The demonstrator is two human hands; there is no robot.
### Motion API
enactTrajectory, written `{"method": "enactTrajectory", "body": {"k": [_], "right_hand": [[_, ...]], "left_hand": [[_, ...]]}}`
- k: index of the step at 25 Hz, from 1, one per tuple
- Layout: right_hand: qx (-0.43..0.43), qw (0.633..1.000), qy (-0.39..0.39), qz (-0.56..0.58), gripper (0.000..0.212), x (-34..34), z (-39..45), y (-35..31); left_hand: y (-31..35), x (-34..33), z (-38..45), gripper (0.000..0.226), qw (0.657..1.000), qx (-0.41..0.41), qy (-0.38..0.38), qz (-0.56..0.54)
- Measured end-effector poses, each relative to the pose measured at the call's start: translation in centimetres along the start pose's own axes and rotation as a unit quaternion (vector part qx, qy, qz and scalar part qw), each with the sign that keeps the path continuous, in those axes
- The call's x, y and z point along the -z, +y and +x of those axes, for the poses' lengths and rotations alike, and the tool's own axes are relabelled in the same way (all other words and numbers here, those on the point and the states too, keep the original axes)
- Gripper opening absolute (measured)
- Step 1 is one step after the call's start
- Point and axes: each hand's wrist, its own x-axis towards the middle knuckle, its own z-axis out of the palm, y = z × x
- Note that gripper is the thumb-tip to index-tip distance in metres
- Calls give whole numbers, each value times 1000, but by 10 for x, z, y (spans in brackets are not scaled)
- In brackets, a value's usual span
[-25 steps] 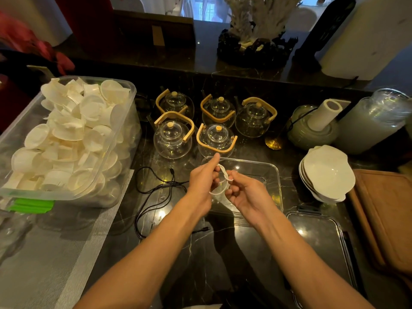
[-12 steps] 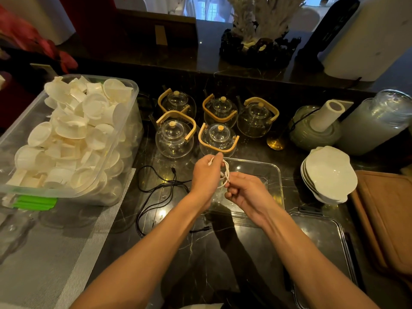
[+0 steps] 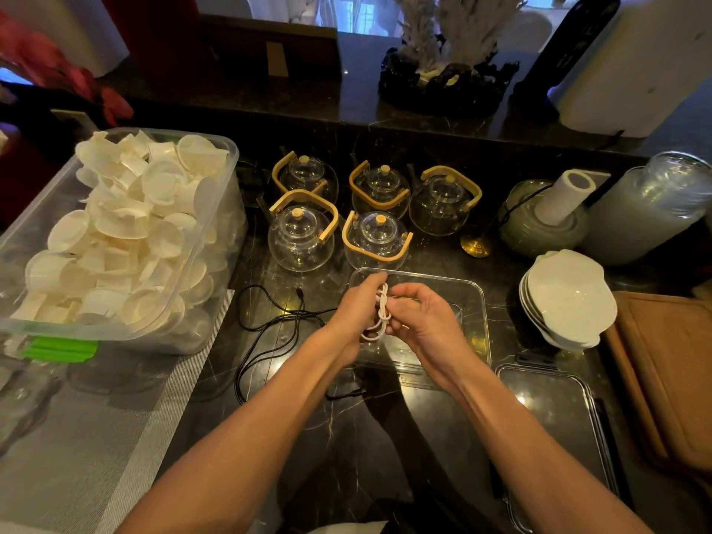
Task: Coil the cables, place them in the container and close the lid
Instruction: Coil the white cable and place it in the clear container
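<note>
Left hand: your left hand [image 3: 356,314] is closed on the white cable [image 3: 379,314], pinching the bundle from its left side.
Right hand: your right hand [image 3: 418,321] is curled onto the same bundle from the right, fingers folded over the wraps.
White cable: gathered into a small tight coil between both hands, held above the near-left part of the clear container [image 3: 472,302].
Black cable: the black cable [image 3: 269,333] lies loose and uncoiled on the counter, left of the container.
Lid: the lid [image 3: 554,410] sits flat on the counter, just right of and nearer to you than the container; the container is open.
Step in hand: looks like securing the white coil. Keep the left pinch firm so the loops don't spring, tuck the tail snug with the right, then lower it straight in.
Watch: five glass teapots [image 3: 375,240] stand just behind the container; keep your knuckles low and clear.
Surface: dark veined stone counter [image 3: 346,437], glossy, with a grey woven mat [image 3: 96,437] at left.
Room: a big bin of white cups [image 3: 127,233] at left, stacked white bowls [image 3: 566,298] and a wooden board [image 3: 670,379] at right; dim, warm light.
</note>
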Motion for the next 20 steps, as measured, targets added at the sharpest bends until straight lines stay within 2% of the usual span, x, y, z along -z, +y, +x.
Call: {"method": "enactTrajectory", "body": {"k": [2,4,5,8,10,12,15,18,20], "right_hand": [[5,1000,14,9,11,0,0,1],[2,1000,12,3,4,0,-1,3],[-2,1000,9,-2,2,-1,-1,4],[-12,1000,10,-19,16,0,0,5],[-26,999,25,-13,21,4,-1,5],[-35,998,45,-16,16,6,-1,6],[-53,997,48,-1,21,-1,0,11],[-54,997,-3,49,31,-6,-3,10],[-33,998,-41,27,34,-8,-8,8]], "left_hand": [[-1,2,-2,68,999,9,-23,25],[-6,2,2,72,999,-4,-13,33],[-7,2,3,69,1000,-12,1,22],[-8,4,3,47,997,-39,32,-59],[-4,7,1,31,994,-64,16,-90],[-3,6,2,17,989,-85,-3,-122],[-6,2,5,14,983,-107,7,-150],[-5,0,7,17,982,-122,57,-134],[-2,0,11,21,981,-117,81,-131]]}}
